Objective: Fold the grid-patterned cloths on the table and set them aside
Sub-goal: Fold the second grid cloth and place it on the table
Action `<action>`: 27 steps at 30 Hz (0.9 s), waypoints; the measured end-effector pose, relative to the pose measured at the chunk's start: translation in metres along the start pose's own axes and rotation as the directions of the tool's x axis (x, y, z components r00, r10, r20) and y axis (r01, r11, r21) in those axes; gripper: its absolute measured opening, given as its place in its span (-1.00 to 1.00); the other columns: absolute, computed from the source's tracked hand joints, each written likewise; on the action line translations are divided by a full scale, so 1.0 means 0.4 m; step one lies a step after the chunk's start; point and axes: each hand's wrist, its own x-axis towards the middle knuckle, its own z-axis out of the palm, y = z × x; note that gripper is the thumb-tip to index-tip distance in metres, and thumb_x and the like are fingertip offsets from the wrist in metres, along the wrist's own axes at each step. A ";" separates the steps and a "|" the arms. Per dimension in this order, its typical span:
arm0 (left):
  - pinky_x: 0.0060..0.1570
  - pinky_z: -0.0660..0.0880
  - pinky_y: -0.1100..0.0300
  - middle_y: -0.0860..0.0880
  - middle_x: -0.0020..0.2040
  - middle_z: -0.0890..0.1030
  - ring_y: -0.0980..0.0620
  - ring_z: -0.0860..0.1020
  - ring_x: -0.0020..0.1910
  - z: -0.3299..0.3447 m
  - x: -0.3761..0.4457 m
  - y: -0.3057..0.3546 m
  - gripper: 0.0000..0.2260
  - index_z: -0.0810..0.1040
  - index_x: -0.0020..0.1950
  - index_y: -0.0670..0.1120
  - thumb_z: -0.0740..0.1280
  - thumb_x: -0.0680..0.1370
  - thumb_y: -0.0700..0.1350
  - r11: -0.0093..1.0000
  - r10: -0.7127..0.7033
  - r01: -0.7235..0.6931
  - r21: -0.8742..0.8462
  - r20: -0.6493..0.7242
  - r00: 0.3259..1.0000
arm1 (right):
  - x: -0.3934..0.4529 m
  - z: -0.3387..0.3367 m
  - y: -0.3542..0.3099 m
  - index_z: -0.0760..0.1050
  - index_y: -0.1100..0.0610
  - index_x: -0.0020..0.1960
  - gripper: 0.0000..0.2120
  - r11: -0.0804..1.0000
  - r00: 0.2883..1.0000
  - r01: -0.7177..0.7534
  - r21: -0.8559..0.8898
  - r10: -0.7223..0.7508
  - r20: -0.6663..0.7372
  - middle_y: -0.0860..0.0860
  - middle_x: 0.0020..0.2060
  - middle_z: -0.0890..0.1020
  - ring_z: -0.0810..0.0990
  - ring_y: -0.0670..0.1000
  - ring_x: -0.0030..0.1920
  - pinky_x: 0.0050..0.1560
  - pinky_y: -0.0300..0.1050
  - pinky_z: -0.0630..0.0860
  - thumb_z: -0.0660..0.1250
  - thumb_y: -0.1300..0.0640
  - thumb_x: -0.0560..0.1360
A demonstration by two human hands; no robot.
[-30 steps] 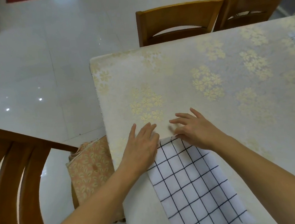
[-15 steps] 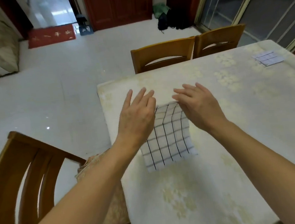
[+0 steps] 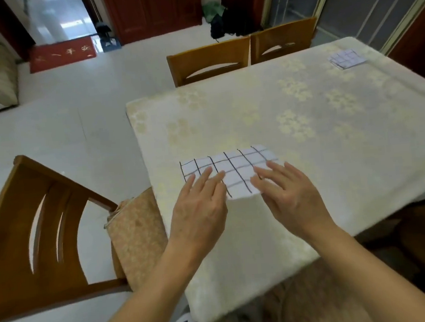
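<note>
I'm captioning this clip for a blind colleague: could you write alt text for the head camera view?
Two bare hands, left hand and right hand, rest flat-fingered on a folded grid-patterned cloth on a floral-covered table. A second folded grid cloth lies at the far corner; wooden chairs stand around.

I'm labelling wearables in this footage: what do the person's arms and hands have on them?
Nothing shows on them. The left hand and right hand are bare, with no gloves, rings, watch or bracelets visible. Both forearms are uncovered to the frame's edge, so no sleeves are in view.
</note>
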 end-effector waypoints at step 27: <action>0.31 0.46 -0.16 -0.05 0.19 0.63 -0.08 0.57 0.22 0.150 -0.285 0.110 -0.81 0.60 0.07 -0.08 0.38 0.48 -0.10 0.988 0.107 -0.064 -0.143 0.317 0.942 | -0.385 0.059 -0.079 0.63 0.06 0.11 -0.76 0.994 0.957 -0.109 -0.021 0.111 0.268 0.05 0.29 0.60 0.53 0.13 0.35 0.39 0.31 0.32 0.22 0.10 0.56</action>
